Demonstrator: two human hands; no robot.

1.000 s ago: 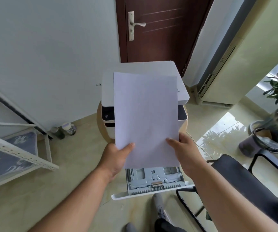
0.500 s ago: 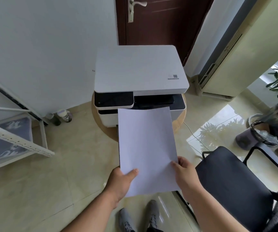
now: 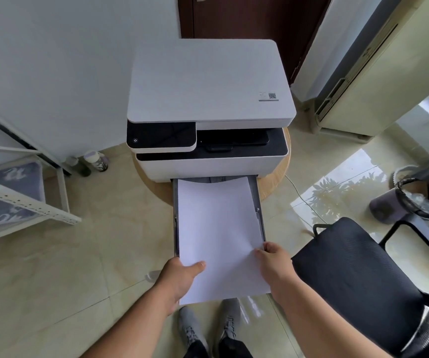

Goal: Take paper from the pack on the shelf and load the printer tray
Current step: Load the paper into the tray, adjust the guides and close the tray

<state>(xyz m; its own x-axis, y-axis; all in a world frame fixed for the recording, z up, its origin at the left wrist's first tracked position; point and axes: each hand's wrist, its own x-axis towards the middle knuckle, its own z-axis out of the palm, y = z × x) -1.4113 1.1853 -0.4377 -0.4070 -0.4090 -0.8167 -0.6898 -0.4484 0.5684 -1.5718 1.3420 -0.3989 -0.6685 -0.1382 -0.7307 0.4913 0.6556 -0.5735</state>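
Observation:
A white stack of paper (image 3: 218, 228) lies flat over the pulled-out grey printer tray (image 3: 258, 200), its far edge near the printer body. My left hand (image 3: 181, 279) grips the near left corner, thumb on top. My right hand (image 3: 275, 262) grips the near right edge. The white and black printer (image 3: 208, 99) stands on a round wooden stool (image 3: 276, 182) against the wall. The near end of the tray is hidden under the paper.
A white metal shelf (image 3: 27, 210) with a dark patterned pack stands at the left. A black chair (image 3: 358, 275) is close on the right. Two small bottles (image 3: 97, 161) sit by the wall. A bin (image 3: 412, 200) and a plant are at far right. My shoes (image 3: 208, 329) are below.
Both hands lowered the paper from upright in front of the printer down flat over the open tray. The view tilted downward and closer.

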